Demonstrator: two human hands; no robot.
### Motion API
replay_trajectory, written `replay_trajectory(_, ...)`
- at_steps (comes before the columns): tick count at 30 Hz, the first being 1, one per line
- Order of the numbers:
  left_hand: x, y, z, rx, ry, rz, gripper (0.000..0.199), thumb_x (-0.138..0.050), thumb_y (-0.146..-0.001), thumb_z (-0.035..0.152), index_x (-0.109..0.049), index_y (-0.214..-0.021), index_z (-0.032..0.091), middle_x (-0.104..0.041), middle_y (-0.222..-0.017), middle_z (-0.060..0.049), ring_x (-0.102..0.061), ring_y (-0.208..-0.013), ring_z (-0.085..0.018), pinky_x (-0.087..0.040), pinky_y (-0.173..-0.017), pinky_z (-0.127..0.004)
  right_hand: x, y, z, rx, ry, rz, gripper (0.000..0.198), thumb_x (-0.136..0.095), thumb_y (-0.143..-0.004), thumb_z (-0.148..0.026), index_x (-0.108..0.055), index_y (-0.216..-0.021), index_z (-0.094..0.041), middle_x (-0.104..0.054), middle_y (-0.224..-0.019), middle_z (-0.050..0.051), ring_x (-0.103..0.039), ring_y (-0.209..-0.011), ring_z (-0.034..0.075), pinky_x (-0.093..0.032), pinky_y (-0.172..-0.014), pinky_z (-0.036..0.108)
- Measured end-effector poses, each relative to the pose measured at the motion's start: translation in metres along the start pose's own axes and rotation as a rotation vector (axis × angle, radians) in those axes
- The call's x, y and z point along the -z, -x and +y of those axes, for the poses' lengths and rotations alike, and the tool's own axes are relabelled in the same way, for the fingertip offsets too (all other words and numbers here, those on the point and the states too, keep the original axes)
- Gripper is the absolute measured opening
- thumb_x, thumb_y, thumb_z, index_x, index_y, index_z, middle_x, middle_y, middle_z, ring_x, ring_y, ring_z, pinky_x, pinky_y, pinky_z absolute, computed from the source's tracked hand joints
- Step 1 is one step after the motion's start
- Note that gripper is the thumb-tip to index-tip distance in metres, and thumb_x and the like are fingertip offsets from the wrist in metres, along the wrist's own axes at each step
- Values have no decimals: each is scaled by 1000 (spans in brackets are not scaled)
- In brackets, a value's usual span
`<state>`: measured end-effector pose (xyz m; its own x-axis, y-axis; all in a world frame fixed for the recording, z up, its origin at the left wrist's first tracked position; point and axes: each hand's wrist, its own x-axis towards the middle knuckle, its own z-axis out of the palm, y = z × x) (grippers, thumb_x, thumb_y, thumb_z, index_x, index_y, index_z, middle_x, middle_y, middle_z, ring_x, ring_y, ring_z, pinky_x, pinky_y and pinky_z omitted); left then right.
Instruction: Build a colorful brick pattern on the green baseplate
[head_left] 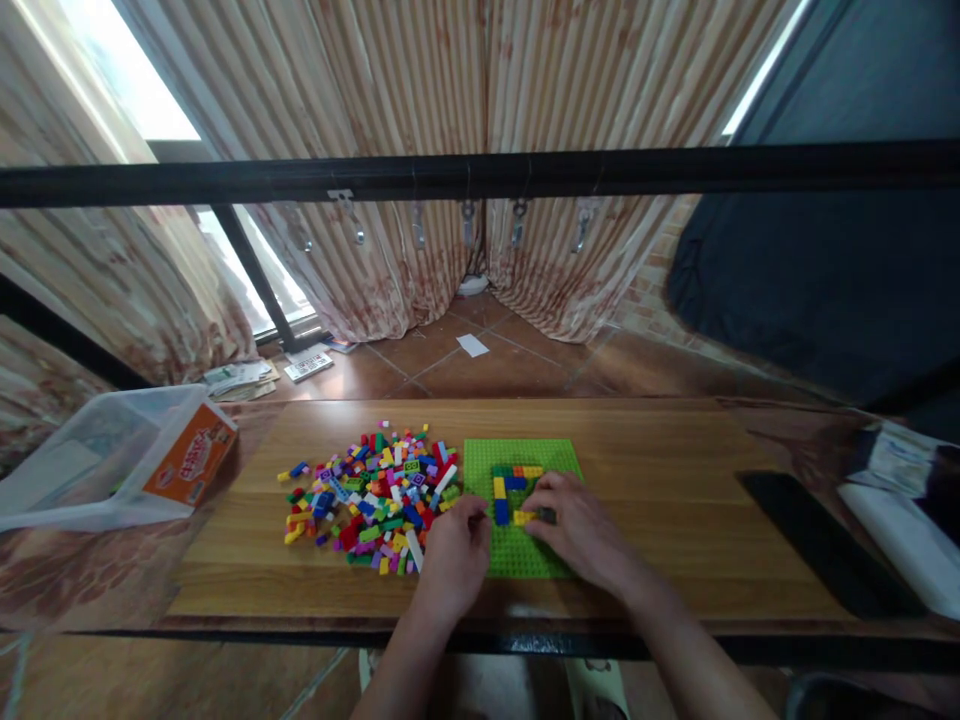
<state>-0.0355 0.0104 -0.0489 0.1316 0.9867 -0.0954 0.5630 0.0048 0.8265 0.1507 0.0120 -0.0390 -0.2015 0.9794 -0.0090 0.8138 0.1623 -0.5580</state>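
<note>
A green studded baseplate (517, 560) lies on the wooden board. Joined toy bricks stand on it: a back row (517, 471) with green, red and yellow, then blue and yellow bricks (500, 500) down the left side. My right hand (574, 525) is over the plate's right half, its thumb and fingers closed about a small yellow brick (521, 518). A dark piece shows between those fingers, too small to name. My left hand (459, 550) is at the plate's left edge beside the brick pile, fingers curled together; whatever they hold is hidden.
A heap of loose multicoloured bricks (375, 500) spreads left of the baseplate. A clear plastic bin (97, 450) with an orange label stands at far left. On the right lies a long black pad (829, 540). A black bar (450, 175) crosses beyond the board (660, 450).
</note>
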Motion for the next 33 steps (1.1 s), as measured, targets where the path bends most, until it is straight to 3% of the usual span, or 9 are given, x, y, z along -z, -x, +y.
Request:
replay_trajectory(4,-3,-2,0,9,-99,-16,17,-50,-81,10,-62,-92,17,-67,-79,-3,-63,-76,-16,-42,-70,-25,-7,-3,-2,4,22,30,12,-71,-73,-23,-74,-85,-24,-61,-99,5,-51,-99,22,-40,-88,36)
replay_trajectory(11,-9,-3,-1,-52,-90,-21,20,-48,-82,11,-62,-95,18,-68,-83,-4,-63,-78,-17,-45,-72,-28,-14,-4,0,31,11,83,10,-74,-71,-22,-74,-81,-25,-60,-96,4,-51,-95,22,-41,-85,38)
replay_trajectory(15,-12,3,2,-115,-159,-10,25,-46,-82,9,-63,-98,18,-67,-94,-6,-63,-88,-19,-47,-80,-30,-15,-5,1,33,11,89,9,-74,-72,-22,-74,-80,-25,-60,-93,4,-52,-93,22,-41,-83,38)
replay_trajectory(20,-20,15,2,-199,-340,-44,38,-40,-84,8,-62,-112,21,-63,-111,-8,-62,-96,-19,-50,-85,-32,-14,-4,-2,27,44,85,7,-72,-74,-22,-74,-80,-24,-61,-89,4,-51,-92,22,-41,-82,37)
replay_trajectory(24,-29,19,-3,-218,-550,-94,48,-40,-82,5,-54,-128,14,-57,-124,-14,-58,-110,-23,-48,-93,-35,-14,-4,-4,33,52,79,4,-71,-75,-21,-73,-77,-24,-61,-87,4,-51,-90,21,-41,-81,36)
replay_trajectory(33,-40,22,6,-239,-882,-122,51,-39,-82,1,-52,-129,14,-59,-118,-15,-58,-104,-25,-52,-84,-36,-19,-7,3,1,29,97,3,-73,-74,-24,-73,-72,-26,-61,-85,3,-51,-88,21,-40,-79,36)
